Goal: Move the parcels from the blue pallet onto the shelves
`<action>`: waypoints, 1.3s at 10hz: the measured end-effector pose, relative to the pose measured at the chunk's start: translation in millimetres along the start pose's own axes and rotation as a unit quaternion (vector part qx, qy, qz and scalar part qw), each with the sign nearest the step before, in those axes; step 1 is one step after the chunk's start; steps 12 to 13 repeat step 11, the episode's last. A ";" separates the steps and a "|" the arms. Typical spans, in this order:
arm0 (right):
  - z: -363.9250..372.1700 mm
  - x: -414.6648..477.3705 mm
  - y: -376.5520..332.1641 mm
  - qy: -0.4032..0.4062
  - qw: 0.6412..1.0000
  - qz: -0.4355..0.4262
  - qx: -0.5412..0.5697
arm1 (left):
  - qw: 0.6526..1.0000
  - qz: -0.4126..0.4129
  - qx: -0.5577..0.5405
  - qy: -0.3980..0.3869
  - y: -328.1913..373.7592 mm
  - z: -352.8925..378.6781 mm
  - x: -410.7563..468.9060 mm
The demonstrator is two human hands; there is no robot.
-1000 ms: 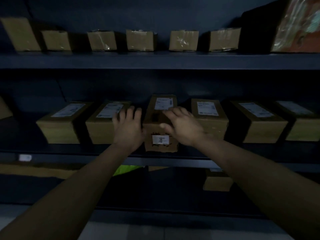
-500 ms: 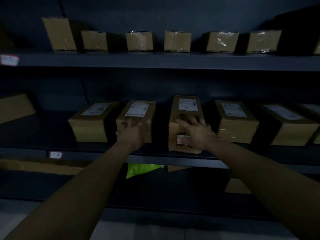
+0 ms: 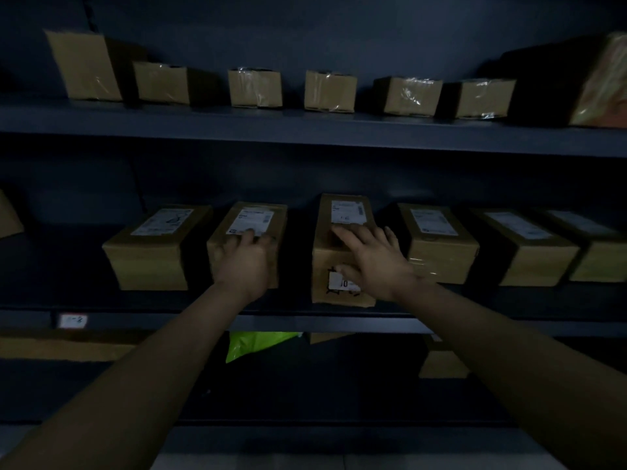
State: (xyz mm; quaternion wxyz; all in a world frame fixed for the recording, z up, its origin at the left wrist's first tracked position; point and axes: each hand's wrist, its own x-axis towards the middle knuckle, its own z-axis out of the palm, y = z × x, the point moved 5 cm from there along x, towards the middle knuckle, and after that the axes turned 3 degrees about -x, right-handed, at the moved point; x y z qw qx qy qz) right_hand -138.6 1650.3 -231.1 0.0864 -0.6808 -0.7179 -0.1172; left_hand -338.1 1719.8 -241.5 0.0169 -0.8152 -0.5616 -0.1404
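Note:
A tall brown parcel (image 3: 326, 262) with a white label on top and a small sticker on its front stands on the middle shelf (image 3: 163, 321), in a row of cardboard parcels. My right hand (image 3: 373, 262) lies on it, fingers spread over the top near the label and thumb on the front by the sticker. My left hand (image 3: 246, 262) rests on the neighbouring parcel (image 3: 252, 217) to the left, fingertips on its top below the label. Neither hand closes around a box. The blue pallet is out of view.
More labelled parcels sit left (image 3: 152, 245) and right (image 3: 441, 245) on the middle shelf. The upper shelf (image 3: 305, 130) holds several taped boxes. Below are a green bag (image 3: 258, 344), a small box (image 3: 441, 364) and a flat carton (image 3: 68, 346). The scene is very dark.
My left hand left the tall parcel and moved onto the box to its left. My right hand slid from the parcel's front up onto its top. The view shifted slightly.

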 end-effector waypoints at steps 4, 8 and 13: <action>-44.0 -23.9 45.7 -0.022 0.999 0.046 0.000 | 0.985 0.124 -0.101 -0.067 88.8 5.8 10.8; -25.8 -35.2 78.3 -0.044 0.995 0.086 0.006 | 0.991 0.091 -0.091 0.035 112.1 12.2 17.3; -47.0 -38.2 87.0 -0.027 0.995 0.090 -0.025 | 0.996 0.086 -0.018 0.025 116.3 9.7 20.3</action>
